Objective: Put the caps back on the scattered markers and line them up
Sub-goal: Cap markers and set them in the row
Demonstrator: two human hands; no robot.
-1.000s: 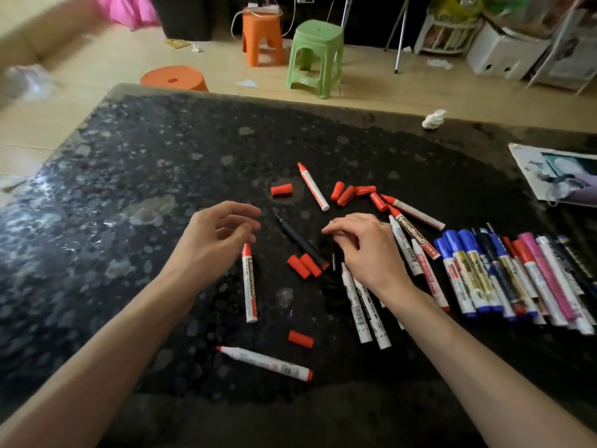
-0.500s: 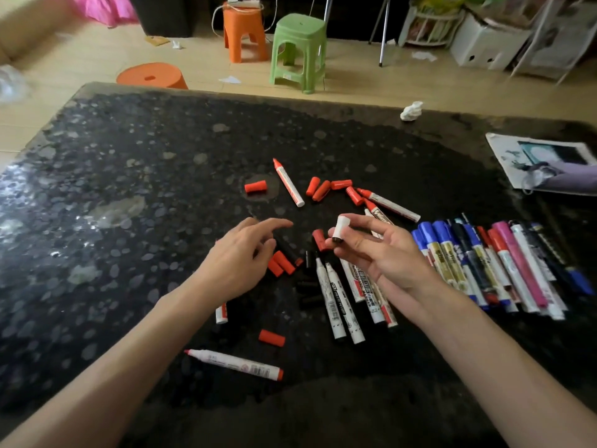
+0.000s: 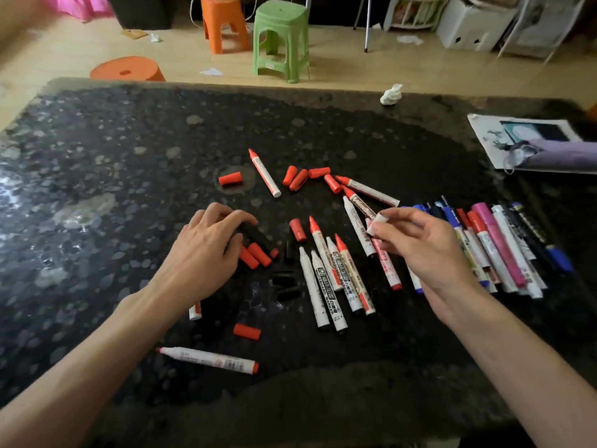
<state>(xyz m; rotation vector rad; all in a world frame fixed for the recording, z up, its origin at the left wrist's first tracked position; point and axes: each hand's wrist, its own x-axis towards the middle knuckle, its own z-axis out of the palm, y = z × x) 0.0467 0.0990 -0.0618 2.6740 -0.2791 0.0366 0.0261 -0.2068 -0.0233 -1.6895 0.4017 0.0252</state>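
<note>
Dark speckled stone table [image 3: 97, 189], seen from the head camera. The left hand [image 3: 206, 253] lies palm down at centre, its fingers curled over the upper end of a black-barrelled marker [image 3: 260, 237] and its thumb on the near side, so it grips the barrel against the tabletop. Two loose red plastic caps [image 3: 255, 255] lie just beside that thumb, touching each other. The right hand [image 3: 426, 250] is raised off the surface and pinches a small white cap [image 3: 375, 223] between thumb and fingertips; its other fingers are loosely bent. Between the hands lies a cluster of uncapped white-barrelled markers [image 3: 326, 279], roughly parallel with tips pointing away, some red-tipped. A few black caps [image 3: 284, 281] lie just left of the cluster. On the right, partly behind the right hand, a lined-up row of capped markers [image 3: 497, 247] in blue, red, pink and black lies side by side. Farther back are a group of red caps [image 3: 298, 177] and a lone red-tipped marker [image 3: 264, 173]. Nearest the person a single white marker [image 3: 206, 358] lies crosswise, with one red cap [image 3: 246, 330] near it. A printed paper sheet [image 3: 523, 140] is at the far right, and a crumpled white tissue [image 3: 391, 94] at the far edge.
</note>
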